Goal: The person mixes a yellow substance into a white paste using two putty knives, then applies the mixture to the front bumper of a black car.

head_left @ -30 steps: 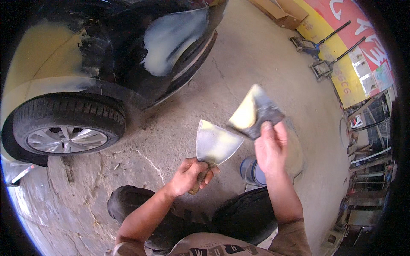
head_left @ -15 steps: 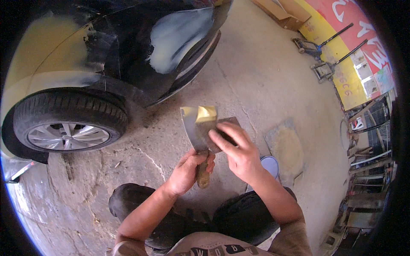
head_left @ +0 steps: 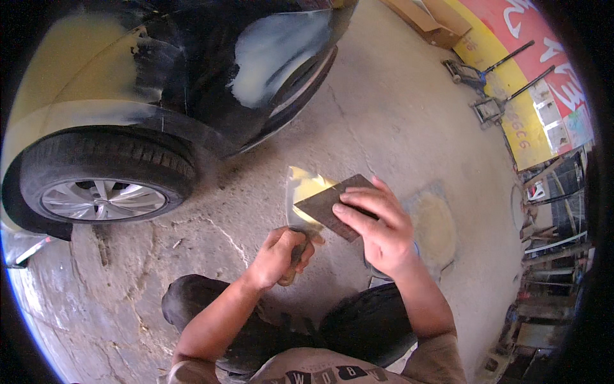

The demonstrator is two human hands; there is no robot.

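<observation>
Near the middle, my left hand (head_left: 280,256) is closed on the handle of a wide metal putty knife (head_left: 294,192), its blade upright and smeared with pale yellow paste (head_left: 314,185). My right hand (head_left: 380,230) grips a flat dark square spreader (head_left: 326,209), fingers over its face, laid against the knife's blade with the paste at their meeting. Behind my right hand, a blue-rimmed can (head_left: 416,248) is mostly hidden.
A black car (head_left: 192,77) with filler patches and a wheel (head_left: 100,200) fills the upper left. At right are a beige-smeared board (head_left: 428,224), two floor jacks (head_left: 487,110), a cardboard box (head_left: 435,25), a yellow-red signboard (head_left: 531,125) and piled scrap (head_left: 550,256).
The spreader was raised apart from the knife a second ago; it came onto the blade and has since turned diagonally. My right hand has shifted right since half a second ago.
</observation>
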